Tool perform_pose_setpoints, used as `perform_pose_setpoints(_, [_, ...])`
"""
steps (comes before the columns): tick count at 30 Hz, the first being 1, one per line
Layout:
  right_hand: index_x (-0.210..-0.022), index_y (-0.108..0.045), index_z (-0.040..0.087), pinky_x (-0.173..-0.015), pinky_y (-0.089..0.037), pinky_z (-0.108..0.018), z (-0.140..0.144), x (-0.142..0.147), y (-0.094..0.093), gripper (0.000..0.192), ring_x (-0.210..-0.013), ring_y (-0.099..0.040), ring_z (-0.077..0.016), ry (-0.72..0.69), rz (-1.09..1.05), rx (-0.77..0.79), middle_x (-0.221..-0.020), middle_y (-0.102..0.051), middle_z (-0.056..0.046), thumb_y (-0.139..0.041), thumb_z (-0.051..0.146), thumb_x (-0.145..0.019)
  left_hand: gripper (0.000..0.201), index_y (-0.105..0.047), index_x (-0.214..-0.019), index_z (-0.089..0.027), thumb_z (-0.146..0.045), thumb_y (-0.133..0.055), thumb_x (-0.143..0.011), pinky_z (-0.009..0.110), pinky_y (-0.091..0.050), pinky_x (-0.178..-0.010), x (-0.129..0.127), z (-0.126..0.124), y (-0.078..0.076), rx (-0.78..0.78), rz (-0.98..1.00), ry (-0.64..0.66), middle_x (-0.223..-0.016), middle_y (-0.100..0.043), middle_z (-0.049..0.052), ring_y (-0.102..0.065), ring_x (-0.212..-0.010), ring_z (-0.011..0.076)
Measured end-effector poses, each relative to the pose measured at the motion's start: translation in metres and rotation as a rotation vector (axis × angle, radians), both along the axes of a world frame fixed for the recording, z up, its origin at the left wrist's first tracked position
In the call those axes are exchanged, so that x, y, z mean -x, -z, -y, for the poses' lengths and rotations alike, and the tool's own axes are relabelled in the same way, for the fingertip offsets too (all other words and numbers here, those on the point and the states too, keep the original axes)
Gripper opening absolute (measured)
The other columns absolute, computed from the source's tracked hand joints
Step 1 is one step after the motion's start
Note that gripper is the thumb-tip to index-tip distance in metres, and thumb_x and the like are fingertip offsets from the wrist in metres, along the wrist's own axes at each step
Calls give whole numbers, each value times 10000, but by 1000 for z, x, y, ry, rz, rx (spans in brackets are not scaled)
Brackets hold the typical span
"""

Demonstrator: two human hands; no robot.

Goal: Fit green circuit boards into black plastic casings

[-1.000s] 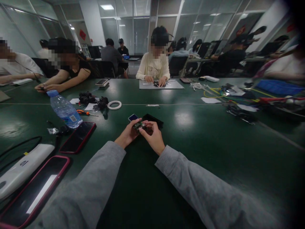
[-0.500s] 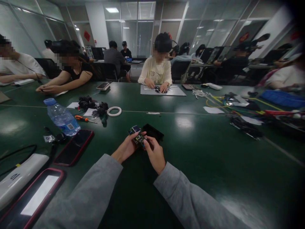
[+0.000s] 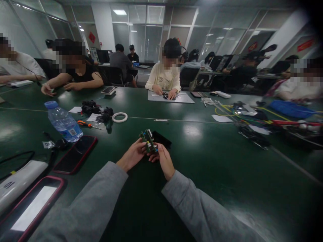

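Observation:
A small green circuit board (image 3: 149, 142) with components on it is held up between my two hands over the dark green table. My left hand (image 3: 133, 153) grips its left side, thumb on top. At the lower right edge, my right hand (image 3: 164, 160) pinches the board, its other fingers tucked underneath. Just behind the hands lies a black box-like case (image 3: 163, 139), partly hidden by the board and the right hand.
Left of my hands are a water bottle (image 3: 64, 122), a red-edged phone (image 3: 75, 154), a second phone (image 3: 32, 208) and a white device (image 3: 21, 181). An orange screwdriver (image 3: 85, 124), white ring (image 3: 119, 117) and cable bundles (image 3: 92, 108) lie farther back. Across the table, a person (image 3: 165, 74) handles parts.
The board has turned in my hands and now stands more on edge, tilted differently. My right hand has shifted its grip lower along it. The view has moved slightly.

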State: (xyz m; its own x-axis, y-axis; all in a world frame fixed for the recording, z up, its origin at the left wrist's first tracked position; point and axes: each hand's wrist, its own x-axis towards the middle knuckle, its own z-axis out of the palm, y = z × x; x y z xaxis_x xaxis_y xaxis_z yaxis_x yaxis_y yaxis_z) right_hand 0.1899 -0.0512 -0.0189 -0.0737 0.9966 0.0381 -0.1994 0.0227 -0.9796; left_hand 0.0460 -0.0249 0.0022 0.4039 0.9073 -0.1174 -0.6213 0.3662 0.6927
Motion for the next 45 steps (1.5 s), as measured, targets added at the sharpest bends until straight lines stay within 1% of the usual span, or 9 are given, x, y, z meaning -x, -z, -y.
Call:
perform_pose_setpoints(8, [-965,-517,156,-513,-381,-248,0,-22,-10,471,-550,-492,-125,-283,-190,244,-709,-538,-28,-442,610,-861,495,-521,-1177,-210,-116,-712,-731,319,-444,-940,3,3,5,-43,21,-3,-1126,-635,64,-630,-1004,163])
perform_pose_setpoints(13, [-892,-479,198,-478,-343,-221,8,-23,-10,360,-493,-382,-99,-412,-216,351,-644,-432,18,-422,553,-879,563,-540,-1197,-230,-169,-766,-686,347,-433,-930,5,10,-2,-97,37,96,-1175,-626,81,-632,-1012,192])
perform_pose_setpoints(16, [-886,-497,181,-483,-368,-207,12,-22,-9,357,-491,-430,-93,-517,-228,420,-646,-483,7,-435,533,-882,519,-578,-1164,-206,-241,-777,-686,379,-421,-940,7,13,-3,-120,48,173,-1177,-629,109,-622,-1044,232])
perform_pose_setpoints(20, [-957,-552,129,-551,-455,-234,14,-24,-15,423,-601,-603,-146,-636,-135,462,-736,-623,-81,-459,533,-874,421,-630,-1004,-146,-271,-811,-645,345,-460,-868,5,13,4,-130,-12,217,-985,-679,111,-651,-923,220])
perform_pose_setpoints(26, [-1074,-568,123,-735,-529,-339,5,-31,-29,523,-809,-671,-211,-430,-11,344,-937,-666,-137,-458,596,-881,369,-608,-987,-139,-244,-782,-680,250,-465,-602,0,12,6,-190,-108,182,-871,-660,69,-623,-676,135])
perform_pose_setpoints(30, [-1084,-544,150,-761,-528,-369,1,-32,-33,596,-853,-649,-212,-323,223,65,-1000,-643,-110,-559,666,-788,444,-592,-1045,-148,-239,-796,-662,298,-493,-768,-3,11,3,-139,-94,18,-977,-658,74,-641,-829,159])
perform_pose_setpoints(34, [-1147,-498,179,-817,-501,-365,4,-25,-32,562,-934,-607,-206,-115,585,-253,-1041,-622,-73,-744,442,-715,435,-609,-1021,-137,-228,-807,-645,340,-434,-939,-4,9,1,-120,-97,-76,-999,-664,79,-634,-926,173])
perform_pose_setpoints(39, [-1107,-509,190,-738,-497,-328,6,-21,-33,454,-847,-610,-188,-54,698,-312,-976,-626,-47,-699,421,-766,451,-617,-1040,-149,-240,-806,-641,359,-424,-947,-3,8,-3,-244,-202,-81,-1049,-658,89,-613,-989,198])
perform_pose_setpoints(45, [-1044,-509,184,-651,-468,-285,5,-28,-38,363,-751,-588,-165,-55,705,-357,-902,-620,-33,-645,430,-813,390,-630,-954,-164,-296,-807,-633,321,-452,-834,-9,11,-14,-379,-414,-109,-944,-664,61,-613,-906,195])
